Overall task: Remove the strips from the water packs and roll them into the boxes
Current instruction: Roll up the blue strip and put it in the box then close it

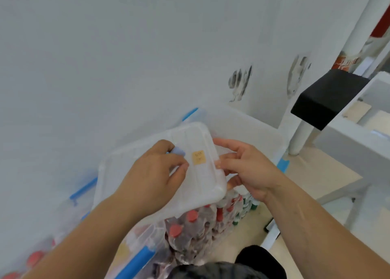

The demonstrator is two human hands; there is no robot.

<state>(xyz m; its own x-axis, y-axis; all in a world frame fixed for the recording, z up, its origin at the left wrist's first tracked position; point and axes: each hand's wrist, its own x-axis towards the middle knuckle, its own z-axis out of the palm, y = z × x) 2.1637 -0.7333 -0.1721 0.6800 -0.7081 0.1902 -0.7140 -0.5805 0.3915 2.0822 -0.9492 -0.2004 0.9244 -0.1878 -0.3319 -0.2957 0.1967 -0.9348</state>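
Both hands on clear lid (202,179), water packs (196,232) underneath.
Left hand (154,177) curled, pinching small pale-blue piece (179,152) on the lid; orange label (198,157) between hands; right hand (244,169) gripping lid's right edge. Red-capped packs just below hands, open box (242,124) behind them.

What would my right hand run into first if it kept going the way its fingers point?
The clear lid: the right hand grips its edge, fingers pointing left across it toward the yellow sticker.
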